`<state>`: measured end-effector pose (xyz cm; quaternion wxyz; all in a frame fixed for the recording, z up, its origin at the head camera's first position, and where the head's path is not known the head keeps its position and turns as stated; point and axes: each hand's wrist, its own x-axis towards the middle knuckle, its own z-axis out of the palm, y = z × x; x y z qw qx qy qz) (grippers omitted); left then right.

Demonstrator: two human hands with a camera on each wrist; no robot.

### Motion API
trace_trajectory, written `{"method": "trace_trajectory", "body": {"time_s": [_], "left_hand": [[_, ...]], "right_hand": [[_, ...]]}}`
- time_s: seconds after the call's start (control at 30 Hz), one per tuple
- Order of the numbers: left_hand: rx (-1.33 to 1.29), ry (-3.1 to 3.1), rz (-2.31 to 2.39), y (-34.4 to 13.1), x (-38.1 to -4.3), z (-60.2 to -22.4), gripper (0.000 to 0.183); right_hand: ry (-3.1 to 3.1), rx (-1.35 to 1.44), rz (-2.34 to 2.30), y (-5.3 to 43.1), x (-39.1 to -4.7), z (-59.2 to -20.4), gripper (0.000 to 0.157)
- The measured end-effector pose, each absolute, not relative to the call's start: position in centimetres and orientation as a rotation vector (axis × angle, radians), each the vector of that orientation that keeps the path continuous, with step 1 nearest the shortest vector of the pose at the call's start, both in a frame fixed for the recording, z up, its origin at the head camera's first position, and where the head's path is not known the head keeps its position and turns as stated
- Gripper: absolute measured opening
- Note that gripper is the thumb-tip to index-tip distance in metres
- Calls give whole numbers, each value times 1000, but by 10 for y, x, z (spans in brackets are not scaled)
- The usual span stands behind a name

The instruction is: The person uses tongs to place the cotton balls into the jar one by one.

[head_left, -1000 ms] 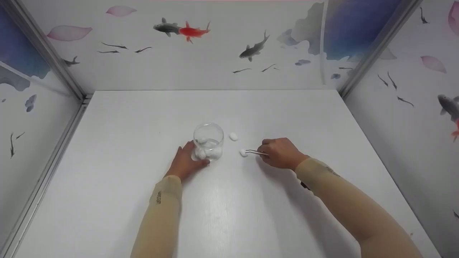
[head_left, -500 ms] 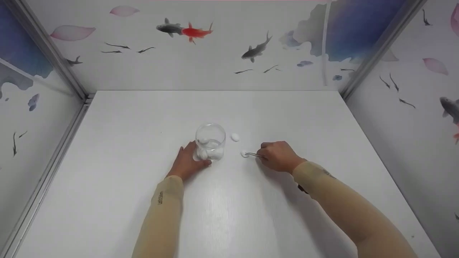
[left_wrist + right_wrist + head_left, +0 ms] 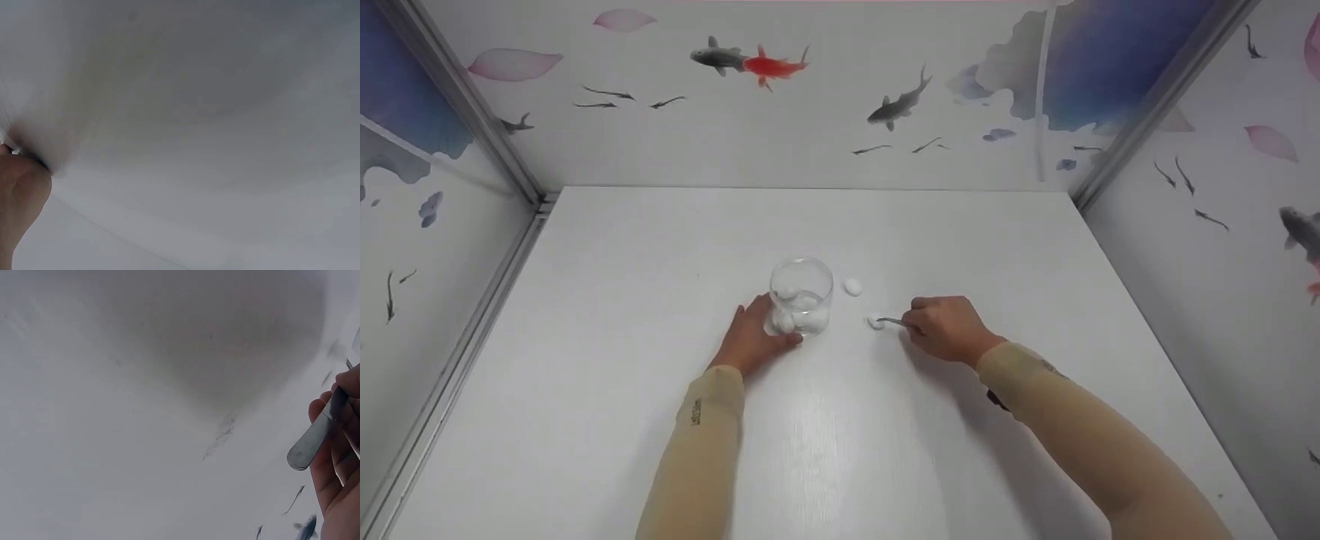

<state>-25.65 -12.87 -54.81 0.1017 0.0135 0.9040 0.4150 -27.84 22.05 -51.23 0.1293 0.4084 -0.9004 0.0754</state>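
In the head view my left hand (image 3: 748,341) holds the lower left side of a clear glass cup (image 3: 801,259), thumb at the front. Several white cotton balls (image 3: 784,322) lie inside the cup. To the right, my right hand (image 3: 950,328) pinches metal tweezers (image 3: 892,322), whose tips are at a loose cotton ball (image 3: 874,323) on the table. Another cotton ball (image 3: 853,286) lies just behind it. The right wrist view has the tweezers' rounded end (image 3: 308,449) between the fingers. Only part of the left hand (image 3: 22,197) shows in the left wrist view.
The white table (image 3: 622,247) is bounded by a back wall (image 3: 810,142) and side walls printed with fish and petals. Metal corner posts (image 3: 502,135) stand at the back corners.
The tweezers' two prongs, seen apart earlier, now look drawn together at the cotton ball. My left hand and the cup stay in place; the view has shifted slightly.
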Motion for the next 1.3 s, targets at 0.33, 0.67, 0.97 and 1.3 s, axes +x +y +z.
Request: {"method": "trace_trajectory", "body": {"time_s": [0.33,0.67,0.97,1.3], "left_hand": [[37,2666,1224,-129,-257,-547,100],[80,2684,1230,-130,-258,-551,100],[38,2661,1227,-128,-256,-550,101],[13,2657,1218,-128,-256,-549,102]], "right_hand": [[-2598,1184,247,229,-277,-508,10],[-2570,1181,241,237,-277,-506,14],[-2560,1173,261,235,-280,-497,12],[-2525,1187,234,222,-287,-473,11]]}}
